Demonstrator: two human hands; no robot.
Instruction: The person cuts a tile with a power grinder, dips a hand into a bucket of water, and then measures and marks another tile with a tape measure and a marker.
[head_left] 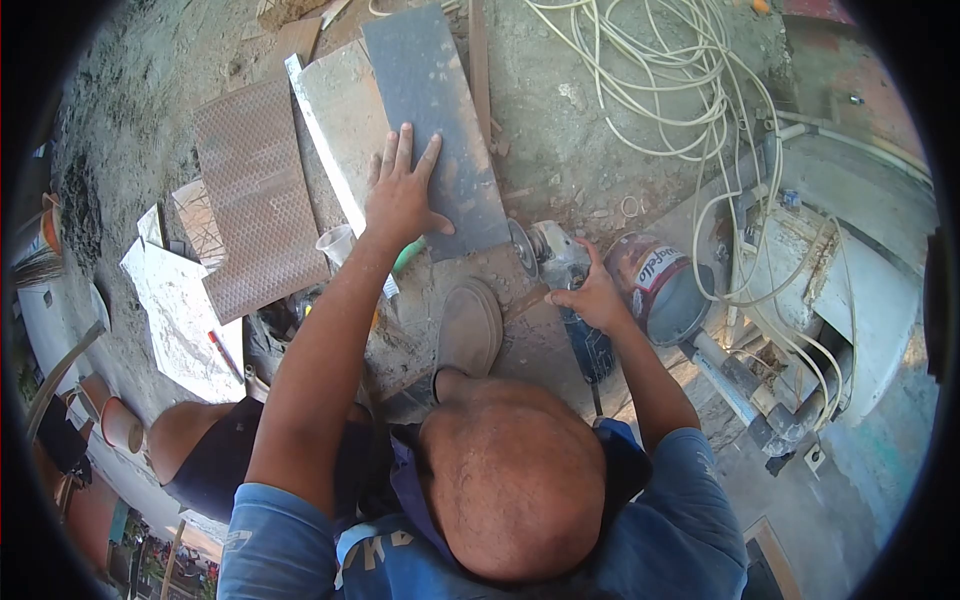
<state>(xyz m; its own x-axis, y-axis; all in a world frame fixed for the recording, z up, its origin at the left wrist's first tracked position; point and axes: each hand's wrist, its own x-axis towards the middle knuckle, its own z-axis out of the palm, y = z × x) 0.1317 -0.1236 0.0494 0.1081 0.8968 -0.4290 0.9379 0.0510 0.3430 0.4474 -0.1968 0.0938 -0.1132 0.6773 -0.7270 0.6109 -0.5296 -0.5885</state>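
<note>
My left hand (405, 195) lies flat with fingers spread, pressing on a long dark grey tile (440, 110) on the ground. The tile partly covers a lighter, dusty slab (345, 90). My right hand (600, 295) is wrapped round an angle grinder (565, 260), whose dark body and cord run back toward me. Its cutting disc (522, 248) stands upright right at the tile's near right corner. My shoe (469, 325) is just below the tile's near edge. A white cup (336, 242) and something green (409, 254) are beside my left wrist.
To the left lie a brown textured tile (258, 185), white offcuts (180, 310) and a red marker (222, 350). A straight metal strip (325, 145) runs beside the slab. A paint bucket (665, 285) lies right of the grinder. Coiled pale cable (660, 80) spreads at upper right.
</note>
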